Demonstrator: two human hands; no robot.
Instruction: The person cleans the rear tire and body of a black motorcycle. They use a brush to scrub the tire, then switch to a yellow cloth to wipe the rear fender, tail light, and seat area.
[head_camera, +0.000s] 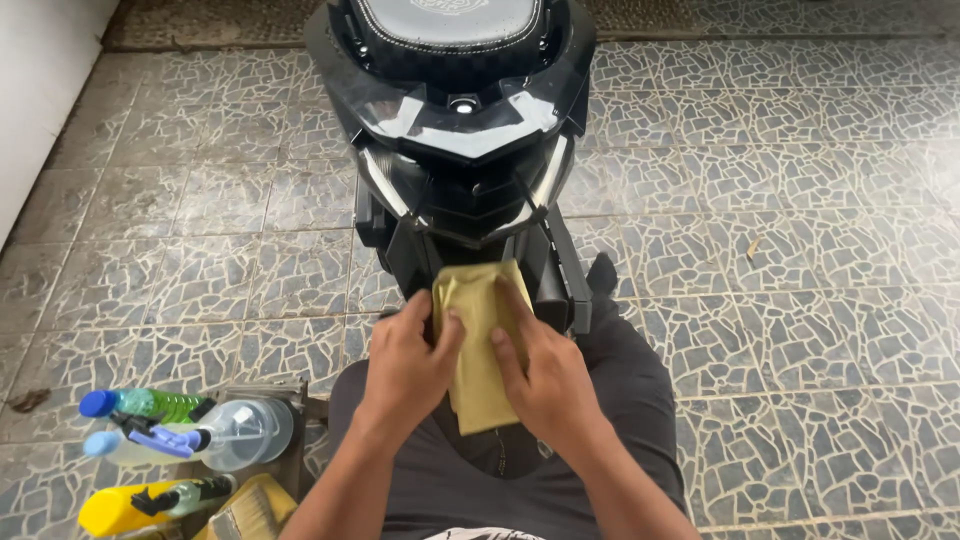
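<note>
Here, both hands on a soft yellow cloth (480, 340) behind a glossy black scooter (455, 130).
Left hand (408, 362) and right hand (540, 372) each pinch the folded cloth, thumbs pressed on top.

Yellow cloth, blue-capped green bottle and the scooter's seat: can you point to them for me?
yellow cloth (478, 385): head view, lower part below the hands.
blue-capped green bottle (165, 404): head view, green body.
scooter's seat (450, 18): head view, grey top.

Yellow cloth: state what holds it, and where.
Both hands, left and right, press the yellow cloth from either side, around its middle, fingers on top.
</note>
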